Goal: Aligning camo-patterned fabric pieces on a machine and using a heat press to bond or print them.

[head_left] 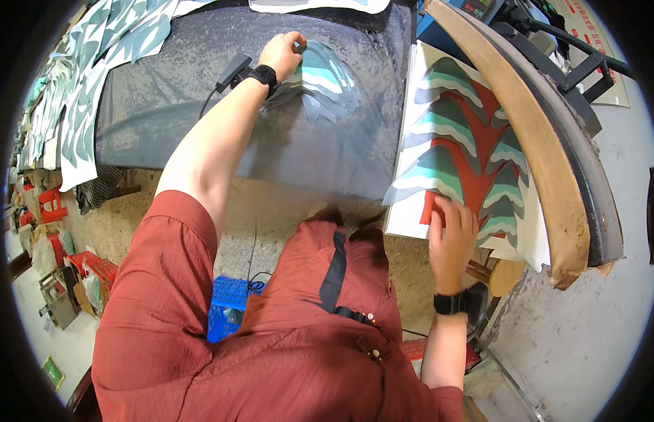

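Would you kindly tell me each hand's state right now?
Left hand: fingers curled at the stacked wavy-banded pieces; grip unclear.
Right hand: fingers bent at the red piece; grip unclear.

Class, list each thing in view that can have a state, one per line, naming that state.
Pile of curved green striped pieces: loosely fanned.
Flat red sheet: partly covered by wavy green striped pieces.
Left hand: fingers curled, at the pile's edge.
Right hand: fingers bent, at the sheet's lower end.
Blue plastic basket: upright, partly hidden.
Black wristbands: fastened.
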Available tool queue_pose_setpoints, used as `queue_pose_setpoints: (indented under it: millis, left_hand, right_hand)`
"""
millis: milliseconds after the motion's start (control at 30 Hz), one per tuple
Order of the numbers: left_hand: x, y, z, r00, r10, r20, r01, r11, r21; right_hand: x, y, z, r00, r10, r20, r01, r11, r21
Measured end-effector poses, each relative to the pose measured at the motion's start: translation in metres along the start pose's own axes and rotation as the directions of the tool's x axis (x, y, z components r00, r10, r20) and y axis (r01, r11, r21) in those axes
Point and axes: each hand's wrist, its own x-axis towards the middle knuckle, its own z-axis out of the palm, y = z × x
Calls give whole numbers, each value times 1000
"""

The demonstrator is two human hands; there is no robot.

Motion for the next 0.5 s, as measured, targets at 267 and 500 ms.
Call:
queue_pose_setpoints:
  millis: [267,500]
  left_hand:
    - [-13,9,-23,992,-118,39,124,964,-235]
    - [-26,15,-43,971,-177,161,228,891,-392]
  right_hand:
    - [29,6,19,997,-2,-77,-12,985,-173]
    - [41,15,22,991,104,-89,-114,987,-114]
